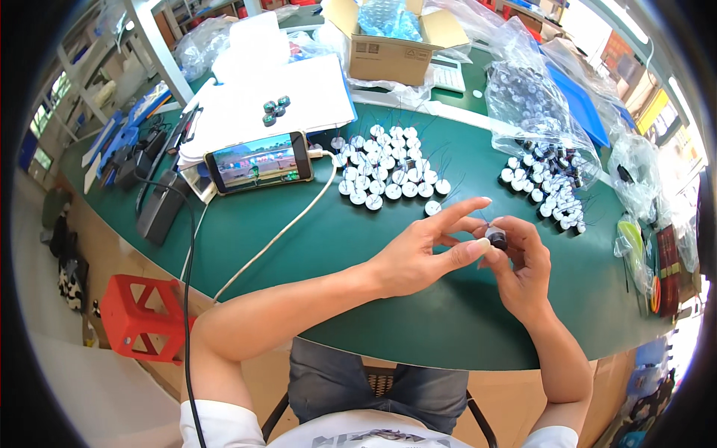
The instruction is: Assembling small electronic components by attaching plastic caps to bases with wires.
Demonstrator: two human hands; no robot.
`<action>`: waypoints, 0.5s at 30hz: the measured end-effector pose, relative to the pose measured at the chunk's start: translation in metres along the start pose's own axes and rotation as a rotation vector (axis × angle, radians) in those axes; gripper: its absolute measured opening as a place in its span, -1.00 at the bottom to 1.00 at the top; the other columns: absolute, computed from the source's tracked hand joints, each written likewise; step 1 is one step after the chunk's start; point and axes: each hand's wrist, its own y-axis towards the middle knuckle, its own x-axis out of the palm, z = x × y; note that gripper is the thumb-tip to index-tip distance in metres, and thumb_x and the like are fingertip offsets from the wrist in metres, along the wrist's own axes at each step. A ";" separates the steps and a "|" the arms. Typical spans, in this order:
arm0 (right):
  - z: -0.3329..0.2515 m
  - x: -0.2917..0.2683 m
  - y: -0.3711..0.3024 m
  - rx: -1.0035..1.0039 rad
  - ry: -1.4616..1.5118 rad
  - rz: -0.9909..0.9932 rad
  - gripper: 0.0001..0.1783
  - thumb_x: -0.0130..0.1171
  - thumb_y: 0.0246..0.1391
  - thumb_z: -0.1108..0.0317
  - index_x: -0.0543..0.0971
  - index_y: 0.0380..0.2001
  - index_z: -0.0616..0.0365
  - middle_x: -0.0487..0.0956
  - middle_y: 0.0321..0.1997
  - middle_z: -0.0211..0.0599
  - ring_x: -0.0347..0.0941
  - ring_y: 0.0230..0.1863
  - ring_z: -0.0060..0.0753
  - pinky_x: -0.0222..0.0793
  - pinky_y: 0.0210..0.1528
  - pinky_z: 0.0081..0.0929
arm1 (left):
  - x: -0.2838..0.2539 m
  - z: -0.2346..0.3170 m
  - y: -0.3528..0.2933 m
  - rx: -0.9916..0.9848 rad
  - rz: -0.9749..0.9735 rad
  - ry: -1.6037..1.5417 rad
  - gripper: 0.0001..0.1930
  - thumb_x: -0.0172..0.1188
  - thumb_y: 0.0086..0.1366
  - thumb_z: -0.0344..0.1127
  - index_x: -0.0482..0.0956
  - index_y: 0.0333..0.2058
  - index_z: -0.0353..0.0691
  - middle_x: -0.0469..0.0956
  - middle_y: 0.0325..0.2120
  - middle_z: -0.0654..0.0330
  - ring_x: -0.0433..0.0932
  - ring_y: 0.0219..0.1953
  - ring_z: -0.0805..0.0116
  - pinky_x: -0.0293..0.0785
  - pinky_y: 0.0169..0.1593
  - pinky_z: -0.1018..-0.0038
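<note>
Between the thumb and fingers of my right hand (523, 272) is a small black round component (498, 240) with a pale top, held above the table. My left hand (418, 257) is beside it, with thumb and index finger spread apart and the thumb tip close to the component. The other left fingers are partly hidden. Just beyond my hands stands a group of similar black components with white round tops (379, 173) and thin dark wires sticking up. One of them (432, 208) sits nearest to my left index finger.
More such components (549, 187) spill from a clear plastic bag (530, 104) at right. A phone (259, 162) with a lit screen leans at left, its white cable (287, 228) crossing the green table (358, 321). Behind are papers (314, 89) and a cardboard box (388, 61). A red stool (146, 317) stands left.
</note>
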 end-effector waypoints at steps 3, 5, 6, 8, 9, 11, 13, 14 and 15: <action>-0.006 0.003 -0.002 0.099 0.171 -0.026 -0.63 0.24 0.08 0.48 0.42 -0.04 0.23 0.59 -0.22 -0.24 0.55 -0.33 -0.53 0.51 -0.31 -0.56 | 0.000 -0.001 0.000 -0.055 -0.034 -0.120 -0.40 0.06 0.39 -0.18 0.07 0.32 -0.07 0.40 0.09 0.16 0.39 0.06 0.43 0.28 0.16 0.42; -0.007 0.010 -0.002 0.046 0.174 -0.021 -0.62 0.25 0.10 0.43 0.42 -0.04 0.25 0.60 -0.22 -0.21 0.55 -0.36 -0.49 0.51 -0.31 -0.54 | -0.002 -0.002 -0.001 -0.057 -0.060 -0.180 -0.44 0.04 0.40 -0.21 0.11 0.31 -0.09 0.39 0.10 0.16 0.37 0.10 0.43 0.28 0.17 0.42; -0.006 0.008 -0.002 0.046 0.169 -0.017 -0.62 0.25 0.10 0.43 0.42 -0.04 0.25 0.60 -0.22 -0.21 0.55 -0.36 -0.49 0.51 -0.31 -0.54 | -0.001 -0.001 0.000 -0.055 -0.066 -0.180 -0.44 0.04 0.40 -0.21 0.11 0.31 -0.09 0.39 0.10 0.16 0.37 0.10 0.43 0.28 0.17 0.42; -0.004 0.006 -0.002 -0.057 -0.011 -0.050 -0.62 0.26 0.07 0.43 0.44 -0.04 0.26 0.60 -0.23 -0.16 0.56 -0.38 -0.43 0.52 -0.32 -0.52 | 0.000 0.000 0.000 -0.047 -0.052 -0.221 -0.51 0.03 0.40 -0.26 0.21 0.26 -0.15 0.41 0.08 0.15 0.38 0.11 0.43 0.31 0.17 0.44; -0.003 0.004 -0.002 -0.057 -0.015 -0.050 -0.62 0.26 0.07 0.43 0.44 -0.04 0.26 0.60 -0.23 -0.16 0.56 -0.38 -0.43 0.52 -0.32 -0.52 | 0.001 -0.002 0.001 -0.045 -0.054 -0.223 -0.51 0.03 0.40 -0.26 0.21 0.26 -0.15 0.41 0.08 0.15 0.38 0.11 0.43 0.31 0.17 0.44; -0.002 0.000 -0.002 -0.128 -0.163 -0.043 -0.63 0.27 0.05 0.45 0.47 -0.07 0.26 0.60 -0.27 -0.14 0.57 -0.39 -0.40 0.52 -0.34 -0.51 | 0.003 -0.005 0.003 -0.087 -0.027 -0.204 -0.56 0.08 0.38 -0.30 0.31 0.20 -0.20 0.44 0.05 0.16 0.42 0.08 0.42 0.36 0.16 0.47; -0.006 0.002 0.001 -0.138 -0.169 -0.048 -0.63 0.29 0.02 0.47 0.48 -0.08 0.26 0.61 -0.29 -0.15 0.57 -0.40 -0.39 0.52 -0.36 -0.51 | 0.003 -0.004 0.003 -0.092 0.012 -0.180 -0.57 0.10 0.36 -0.32 0.33 0.18 -0.22 0.45 0.03 0.17 0.45 0.04 0.43 0.38 0.14 0.48; -0.007 0.004 0.002 -0.152 -0.183 -0.052 -0.63 0.30 0.00 0.49 0.49 -0.09 0.26 0.61 -0.31 -0.17 0.57 -0.41 -0.39 0.52 -0.38 -0.52 | 0.003 -0.004 0.004 -0.090 0.046 -0.155 -0.58 0.13 0.34 -0.35 0.36 0.15 -0.24 0.46 0.01 0.18 0.47 0.00 0.44 0.41 0.12 0.49; -0.009 0.005 0.004 -0.148 -0.187 -0.048 -0.63 0.30 0.00 0.49 0.49 -0.09 0.26 0.61 -0.31 -0.17 0.57 -0.41 -0.39 0.52 -0.38 -0.52 | 0.002 -0.004 0.003 -0.091 0.039 -0.157 -0.58 0.13 0.34 -0.35 0.36 0.15 -0.24 0.46 0.01 0.18 0.47 0.00 0.44 0.41 0.12 0.49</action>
